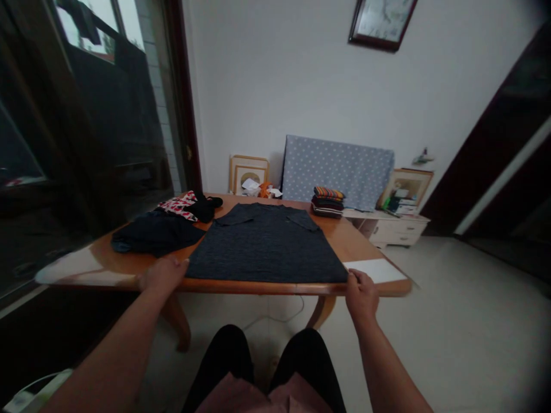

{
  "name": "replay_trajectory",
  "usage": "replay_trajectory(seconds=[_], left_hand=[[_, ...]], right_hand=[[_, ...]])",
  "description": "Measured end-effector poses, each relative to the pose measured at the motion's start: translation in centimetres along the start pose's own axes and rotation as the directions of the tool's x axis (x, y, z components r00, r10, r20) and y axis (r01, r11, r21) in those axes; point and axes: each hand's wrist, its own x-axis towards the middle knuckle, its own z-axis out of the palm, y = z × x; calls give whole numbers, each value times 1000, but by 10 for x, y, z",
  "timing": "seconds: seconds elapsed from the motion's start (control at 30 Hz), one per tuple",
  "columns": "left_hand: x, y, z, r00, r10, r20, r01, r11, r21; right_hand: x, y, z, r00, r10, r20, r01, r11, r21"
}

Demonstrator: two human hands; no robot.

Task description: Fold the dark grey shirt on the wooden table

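A dark grey T-shirt (267,244) lies spread flat on the wooden table (241,287), its neck toward the far edge and its sleeves laid inward over the body. The hem runs along the table's near edge. My left hand (163,274) is closed at the hem's left corner, slightly blurred. At the opposite corner my right hand (360,291) pinches the hem between thumb and fingers.
Dark clothes (157,232) and a red-and-white patterned garment (179,205) lie heaped on the table's left. A folded clothes stack (328,202) stands at the far right. Behind are a dotted cloth (336,169) and a white cabinet (398,229).
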Motion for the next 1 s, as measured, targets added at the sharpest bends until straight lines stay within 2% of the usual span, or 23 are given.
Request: replay_trajectory(seconds=[0.07,0.17,0.27,0.4,0.6,0.8,0.9,1.0], left_hand=[[-2,-1,-1,1000,-6,9,6,1000,15],[-6,1,-2,1000,0,7,-1,999,33],[-8,1,-1,1000,-1,1,1,999,41],[-8,-2,1,1000,-13,15,13,999,39],[-5,-5,2,1000,-7,0,7,1000,30],[-7,-4,0,999,-28,-22,29,999,25],[-14,6,-2,992,-1,-125,6,999,41],[-20,25,-3,962,130,-242,-114,990,81]], right_hand=[[10,15,-12,994,109,-11,-109,991,-71],[17,23,-20,967,246,66,-228,951,-207],[20,18,-19,922,342,182,-263,897,-354],[24,6,-13,881,405,243,-265,849,-456],[31,2,-11,868,399,296,-230,851,-473],[30,1,-15,882,369,291,-211,864,-457],[29,-7,-14,923,298,245,-155,868,-472],[30,-18,-9,957,187,224,-54,868,-494]])
